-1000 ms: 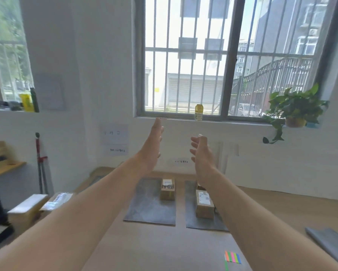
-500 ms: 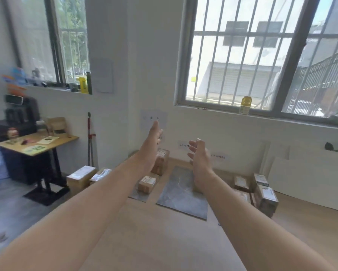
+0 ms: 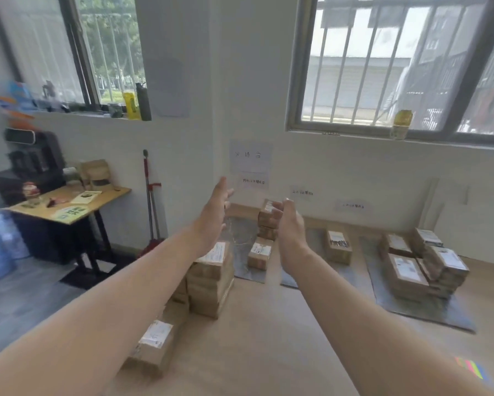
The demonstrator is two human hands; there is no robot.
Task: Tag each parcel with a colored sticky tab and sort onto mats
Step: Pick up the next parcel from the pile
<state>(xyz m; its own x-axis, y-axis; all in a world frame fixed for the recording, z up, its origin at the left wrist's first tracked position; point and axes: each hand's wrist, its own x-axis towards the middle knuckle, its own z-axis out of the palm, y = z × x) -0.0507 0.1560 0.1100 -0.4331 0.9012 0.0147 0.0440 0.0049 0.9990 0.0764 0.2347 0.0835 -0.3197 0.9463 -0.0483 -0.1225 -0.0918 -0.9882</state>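
I hold both hands up, empty: left hand (image 3: 214, 215) flat with straight fingers, right hand (image 3: 290, 227) loosely curled. Beyond them, a grey rectangular mat (image 3: 241, 242) carries small brown cardboard parcels (image 3: 259, 255). A taller brown parcel stack (image 3: 211, 284) stands just left of that mat, and the multicoloured sticky tab strip (image 3: 472, 370) lies well to its right.

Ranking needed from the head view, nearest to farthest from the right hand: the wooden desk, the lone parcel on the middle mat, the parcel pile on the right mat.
1. The lone parcel, on the middle mat, just right of the right hand.
2. The parcel pile, on the right mat, farther right.
3. The wooden desk, far off to the left.
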